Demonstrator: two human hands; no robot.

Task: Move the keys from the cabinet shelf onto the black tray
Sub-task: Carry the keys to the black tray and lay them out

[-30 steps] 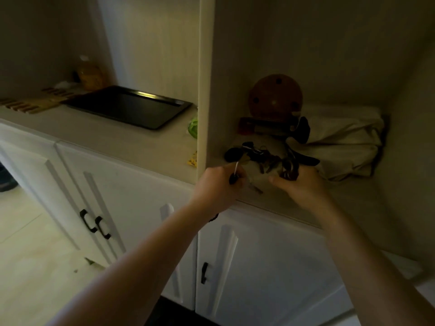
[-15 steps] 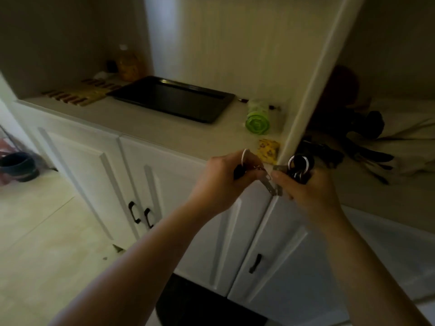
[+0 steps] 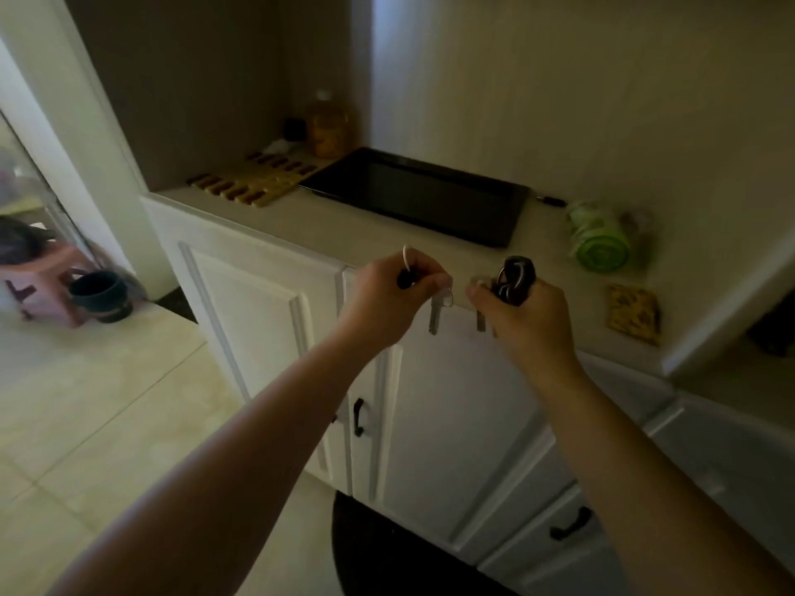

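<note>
My left hand point(image 3: 389, 301) is closed on a key with a metal ring; its silver blade point(image 3: 435, 314) hangs below my fingers. My right hand point(image 3: 522, 320) grips a bunch of dark keys point(image 3: 514, 275), with one silver blade hanging down beside the thumb. Both hands hover at the counter's front edge, close together. The black tray point(image 3: 486, 234) lies flat on the counter just beyond them, with nothing on it. The cabinet shelf point(image 3: 740, 380) is only partly visible at the far right.
A green roll point(image 3: 600, 240) and a yellow packet point(image 3: 632, 311) lie right of the tray. A wooden trivet point(image 3: 254, 185) and a jar point(image 3: 329, 126) sit at the tray's left and back. White cabinet doors point(image 3: 451, 423) stand below. A pink stool point(image 3: 47, 290) and dark pot point(image 3: 99, 294) stand on the floor.
Both hands carried their keys left, away from the shelf compartment, and now hang in front of the black tray. The view swung left with them.
</note>
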